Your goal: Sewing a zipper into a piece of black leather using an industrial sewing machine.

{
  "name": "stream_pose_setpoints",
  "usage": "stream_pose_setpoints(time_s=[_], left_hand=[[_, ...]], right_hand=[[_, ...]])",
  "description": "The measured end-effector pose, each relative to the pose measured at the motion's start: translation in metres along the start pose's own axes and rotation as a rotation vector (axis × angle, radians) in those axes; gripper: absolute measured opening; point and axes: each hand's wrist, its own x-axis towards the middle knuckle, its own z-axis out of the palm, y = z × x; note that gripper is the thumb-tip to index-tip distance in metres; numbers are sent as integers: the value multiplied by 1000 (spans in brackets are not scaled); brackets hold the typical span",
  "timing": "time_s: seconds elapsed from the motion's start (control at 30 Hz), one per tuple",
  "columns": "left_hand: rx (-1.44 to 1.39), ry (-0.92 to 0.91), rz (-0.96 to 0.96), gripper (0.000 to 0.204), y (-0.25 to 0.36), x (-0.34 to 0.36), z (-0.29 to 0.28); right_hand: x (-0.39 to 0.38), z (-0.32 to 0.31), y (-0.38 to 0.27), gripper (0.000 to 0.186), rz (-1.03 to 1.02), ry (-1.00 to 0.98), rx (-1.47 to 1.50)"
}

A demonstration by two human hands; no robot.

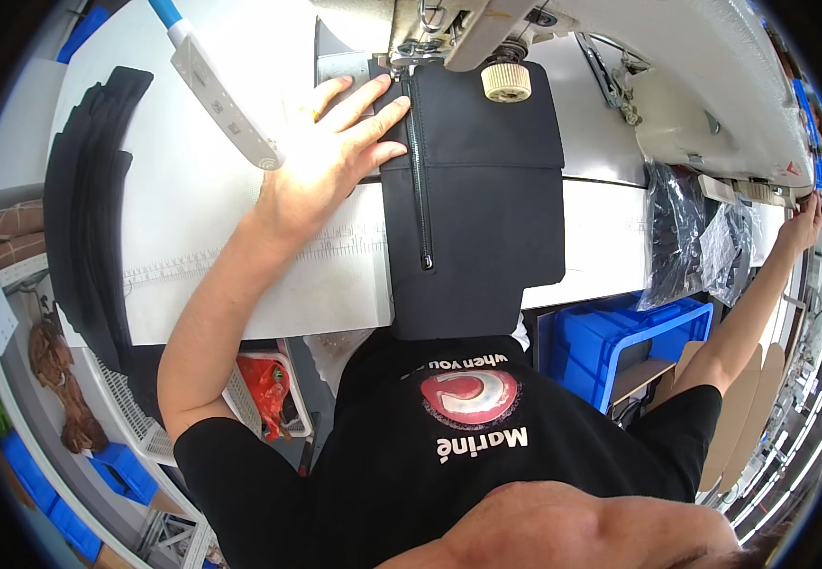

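My left hand [326, 152] lies palm-down with spread fingers on the left edge of a black fabric panel [487, 218], beside its long zipper [419, 180]. The panel's top is under the sewing machine head [439, 38], by the needle area and a cream knob [507, 83]. My right hand [802, 226] reaches to the far right end of the machine, fingers closed on something I cannot make out. A white rectangular device [221, 100] on a blue cord hangs above my left forearm.
A stack of black fabric strips [89, 218] lies on the left of the white table [174, 294]. Plastic-bagged items [672, 237] sit at the right. Around the table are a blue crate [572, 351], cardboard [743, 417], a white basket [131, 398] and a red bag [261, 387].
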Motion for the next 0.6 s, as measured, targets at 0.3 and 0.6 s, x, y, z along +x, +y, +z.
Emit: stream_pose_setpoints(time_s=[0.3,0.6], left_hand=[[-32,23,-10,46,1,1,-1],[41,34,-5,44,2,1,0]], right_hand=[[96,-12,13,46,357,-333,-182],[110,8,19,46,670,-267,79]])
